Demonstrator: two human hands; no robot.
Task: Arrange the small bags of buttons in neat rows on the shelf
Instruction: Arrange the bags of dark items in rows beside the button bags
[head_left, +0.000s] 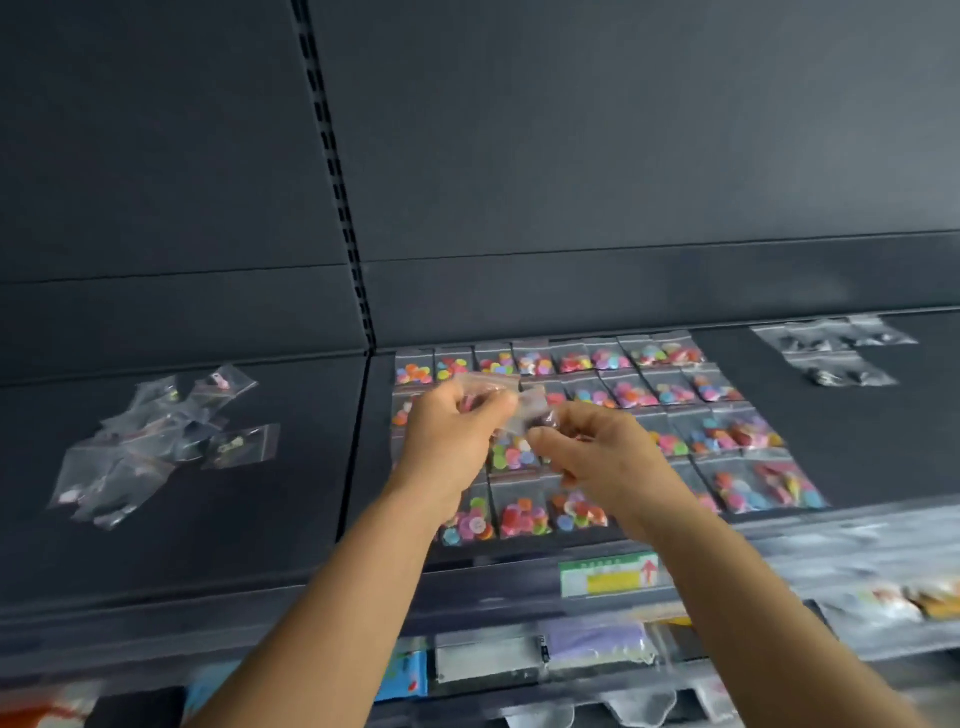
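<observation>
Small clear bags of coloured buttons (670, 387) lie in several rows on the dark shelf (291, 519), right of the upright divider. My left hand (452, 431) is raised over the rows and grips a small clear bag (485, 387) by its top. My right hand (597, 452) pinches another small bag (530, 410) right beside it; the two bags touch or overlap between my hands. My arms hide part of the lower rows.
A loose pile of clear bags (156, 441) lies on the shelf's left section. A few bags with dark contents (836, 353) sit at the far right back. A green and yellow price label (608, 574) is on the shelf edge; packaged goods (571, 654) hang below.
</observation>
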